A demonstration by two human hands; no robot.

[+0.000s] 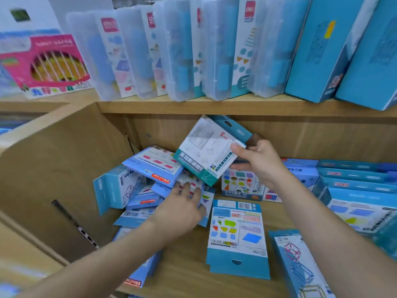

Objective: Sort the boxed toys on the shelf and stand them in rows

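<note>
- My right hand [260,160] grips a white-and-teal box [208,153], thumb on its face, holding it tilted above the lower shelf [189,254].
- My left hand [182,203], fingers spread, rests on the jumbled blue boxes [154,166].
- The clear cases [137,54] above carry a red logo. Its lettering looks mirrored and I cannot read it.

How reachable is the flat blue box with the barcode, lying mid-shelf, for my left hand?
Probably yes. The flat blue box with the barcode lies uncovered on the wooden shelf, just beside the left hand, which rests with straight fingers on the pile of blue boxes and holds nothing.
</note>
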